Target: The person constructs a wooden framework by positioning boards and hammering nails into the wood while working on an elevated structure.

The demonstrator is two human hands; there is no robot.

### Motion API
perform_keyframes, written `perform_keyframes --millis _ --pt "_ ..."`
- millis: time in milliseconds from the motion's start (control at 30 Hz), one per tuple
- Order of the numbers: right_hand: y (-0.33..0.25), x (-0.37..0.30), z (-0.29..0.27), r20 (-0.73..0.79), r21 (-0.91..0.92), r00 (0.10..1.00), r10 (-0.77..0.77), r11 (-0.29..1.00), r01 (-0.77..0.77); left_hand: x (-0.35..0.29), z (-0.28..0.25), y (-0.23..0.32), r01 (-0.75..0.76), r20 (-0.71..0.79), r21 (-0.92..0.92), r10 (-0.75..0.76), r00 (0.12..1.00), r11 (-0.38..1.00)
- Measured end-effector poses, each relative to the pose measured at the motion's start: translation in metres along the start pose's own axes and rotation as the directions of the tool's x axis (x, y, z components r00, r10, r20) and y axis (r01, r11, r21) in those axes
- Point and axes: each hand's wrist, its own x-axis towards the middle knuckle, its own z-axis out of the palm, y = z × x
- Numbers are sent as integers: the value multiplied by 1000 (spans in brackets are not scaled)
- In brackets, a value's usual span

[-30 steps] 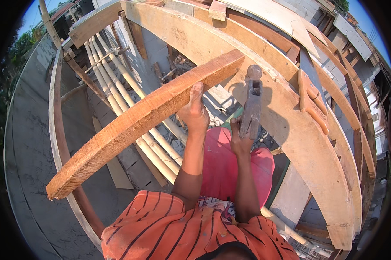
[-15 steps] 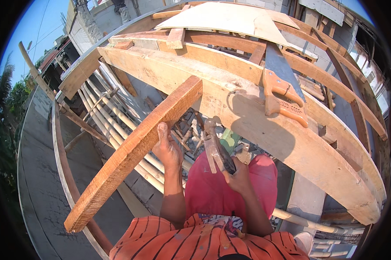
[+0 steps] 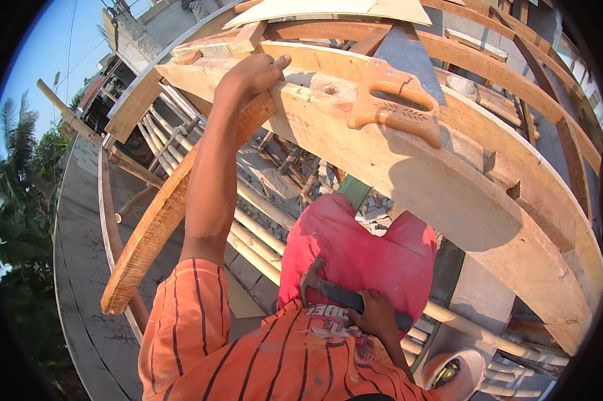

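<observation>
My left hand (image 3: pixel 251 75) reaches up and curls over the top edge of the thick curved wooden beam (image 3: pixel 395 170), with the thumb pointing right. Just under it, the upper end of a rough brown length of lumber (image 3: pixel 151 234) meets the beam's near face. That lumber slants down to the lower left, partly hidden behind my left forearm. Low in my lap, my right hand (image 3: pixel 376 315) is closed round the handle of a claw hammer (image 3: pixel 338 293). The hammer's metal head points left against my red trousers.
A handsaw (image 3: pixel 398 100) with a wooden handle rests on the beam to the right. Plywood (image 3: pixel 341 8) covers part of the frame behind. Bamboo poles (image 3: pixel 258 244) and rubble (image 3: pixel 375 212) lie below. A whitish bucket (image 3: pixel 472 367) holding a tape measure stands at lower right.
My left hand has left the middle of the slanting lumber and moved up to the beam's top edge. My right hand has lowered the hammer to my lap. The view has shifted.
</observation>
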Motion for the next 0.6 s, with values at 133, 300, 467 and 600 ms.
perform_keyframes --millis 133,300,467,600 --pt "19 -9 14 -99 71 995 -25 997 32 29 16 -10 27 194 100 -46 980 995" --pt "16 -23 17 -84 105 995 -49 993 58 34 7 -28 -9 267 206 -48 963 978" --pt "28 -15 5 -129 128 989 -72 988 89 47 14 -18 -136 209 118 110 972 984" --pt "38 -34 -38 -280 390 959 48 918 68 52 19 -44 -183 116 28 178 977 983"
